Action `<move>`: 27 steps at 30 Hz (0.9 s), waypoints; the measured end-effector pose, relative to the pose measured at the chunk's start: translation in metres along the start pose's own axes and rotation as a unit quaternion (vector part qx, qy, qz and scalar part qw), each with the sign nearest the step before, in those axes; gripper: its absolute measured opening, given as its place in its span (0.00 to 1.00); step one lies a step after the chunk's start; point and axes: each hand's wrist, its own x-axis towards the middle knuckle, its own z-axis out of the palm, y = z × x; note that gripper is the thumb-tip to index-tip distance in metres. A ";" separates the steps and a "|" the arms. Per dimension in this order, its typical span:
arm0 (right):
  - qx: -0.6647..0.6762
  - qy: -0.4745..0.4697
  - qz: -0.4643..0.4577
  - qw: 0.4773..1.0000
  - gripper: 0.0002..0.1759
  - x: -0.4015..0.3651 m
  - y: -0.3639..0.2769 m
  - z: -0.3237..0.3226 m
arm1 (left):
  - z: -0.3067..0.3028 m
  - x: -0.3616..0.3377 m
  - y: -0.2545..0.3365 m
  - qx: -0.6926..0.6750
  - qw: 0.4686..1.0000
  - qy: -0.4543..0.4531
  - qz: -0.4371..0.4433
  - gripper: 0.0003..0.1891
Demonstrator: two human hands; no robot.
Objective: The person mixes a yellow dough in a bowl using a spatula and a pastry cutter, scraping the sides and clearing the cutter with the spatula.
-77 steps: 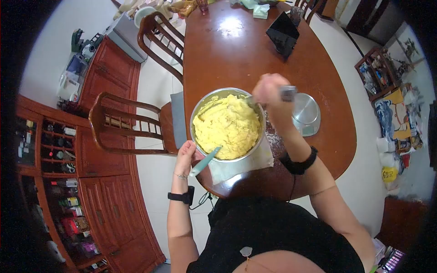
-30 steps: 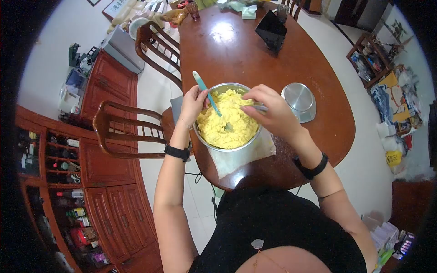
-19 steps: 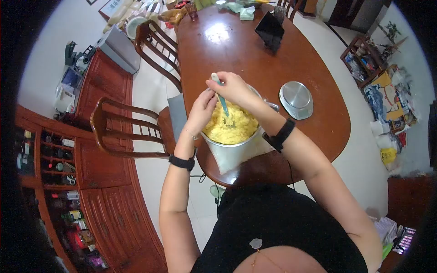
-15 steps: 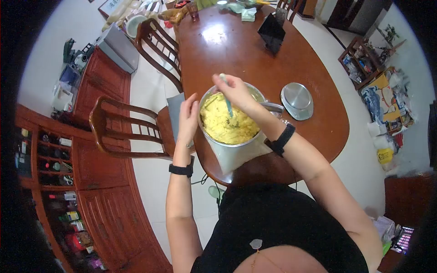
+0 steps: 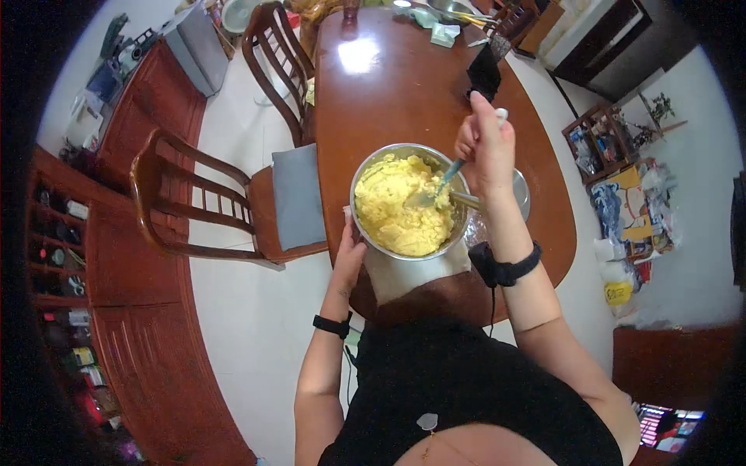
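A metal pot (image 5: 358,224) full of lumpy yellow mash (image 5: 404,233) stands on the table. In my right hand (image 5: 491,147), closed at the pot's right side, is a spoon (image 5: 449,175) with a teal handle and a pale end. Its lower end is sunk in the mash. My left hand (image 5: 350,252) holds the pot's outer wall at the lower left, fingers along the side and partly hidden. The pot's handle (image 5: 465,199) points right under my right forearm. Beneath the pot lies a pale cloth (image 5: 404,281).
A kitchen scale (image 5: 522,194) is partly hidden behind my right forearm on the brown table (image 5: 388,101). Farther back stands a dark tablet-like object (image 5: 485,71). A wooden chair (image 5: 194,206) with a grey cushion (image 5: 297,198) is at the left.
My right hand has moved right with the spoon, now slanting the other way. My left hand has dropped from beside the rim to the pot's lower left wall. The view has shifted.
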 end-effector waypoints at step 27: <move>0.000 0.227 -0.176 0.958 0.24 0.085 0.041 -0.017 | 0.019 -0.007 -0.063 0.228 0.973 -0.009 0.021 0.59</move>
